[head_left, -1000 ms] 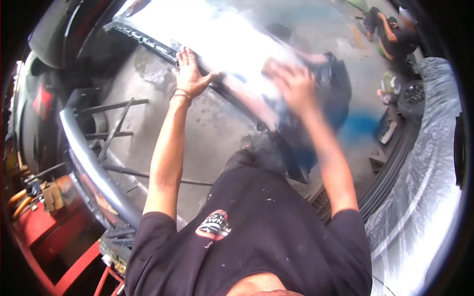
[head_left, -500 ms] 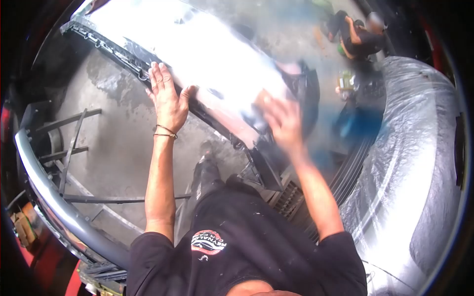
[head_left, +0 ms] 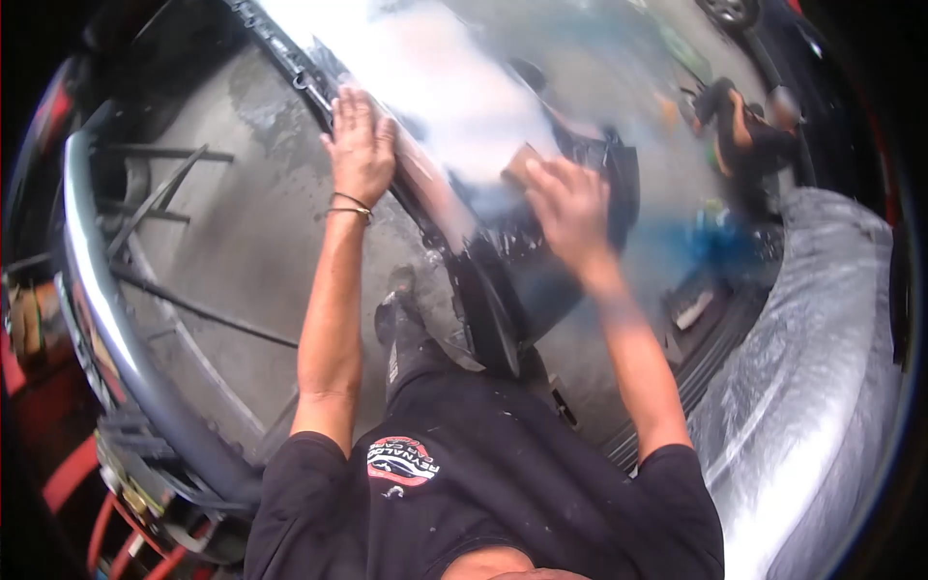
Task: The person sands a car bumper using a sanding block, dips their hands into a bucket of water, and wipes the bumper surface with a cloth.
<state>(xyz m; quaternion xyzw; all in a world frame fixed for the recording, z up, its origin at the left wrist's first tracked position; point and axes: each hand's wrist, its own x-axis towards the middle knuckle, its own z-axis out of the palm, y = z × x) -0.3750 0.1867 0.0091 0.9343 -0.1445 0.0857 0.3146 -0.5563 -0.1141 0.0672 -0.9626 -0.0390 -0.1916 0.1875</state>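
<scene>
A long car body panel (head_left: pixel 425 58), glaring white with pinkish patches and dark ends, stretches away in front of me. My left hand (head_left: pixel 363 147) lies flat along its near dark edge, fingers extended and holding nothing. Over the panel's right part, my right hand (head_left: pixel 570 208) has its fingers on a small brown sanding block (head_left: pixel 522 166), which is against the panel surface. Motion blurs this hand slightly, and part of the block is hidden under the fingers.
On the left, a silver bumper (head_left: pixel 116 319) rests near metal bars (head_left: pixel 159 198). A plastic-wrapped part (head_left: pixel 812 387) fills the right side. Beyond the panel, another person (head_left: pixel 744 135) crouches near a dark car (head_left: pixel 812 58). My foot (head_left: pixel 402 280) is on the concrete floor.
The view has shifted, so the panel and both hands sit differently in frame. My right hand has slid over the panel with the block. My left hand stays flat at the edge.
</scene>
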